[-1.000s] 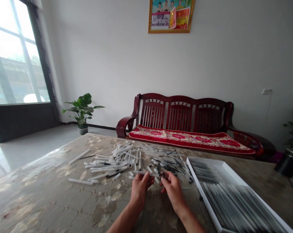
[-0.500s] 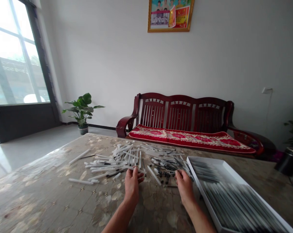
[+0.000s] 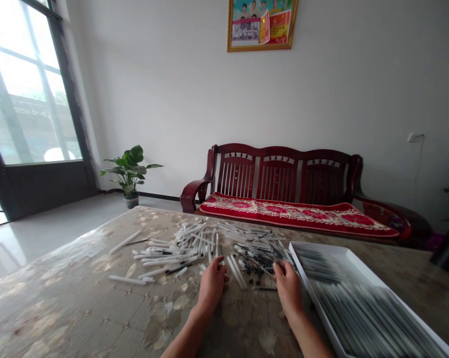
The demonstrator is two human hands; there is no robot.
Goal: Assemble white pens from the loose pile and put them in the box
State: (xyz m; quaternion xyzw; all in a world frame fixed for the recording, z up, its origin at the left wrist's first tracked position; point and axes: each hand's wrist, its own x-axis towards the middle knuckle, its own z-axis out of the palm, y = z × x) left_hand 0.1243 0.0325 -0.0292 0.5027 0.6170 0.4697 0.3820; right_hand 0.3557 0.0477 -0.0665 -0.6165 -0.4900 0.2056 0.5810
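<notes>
on the tabletop, loose white pen tubes lie in a heap, with the left hand just beside them at the near edge, fingers curled and palm down. further right, the right hand sits bunched at the near edge of a tangle of black pen parts; whether either hand grips anything cannot be told. past it, a white tray holds rows of blurred dark pens.
</notes>
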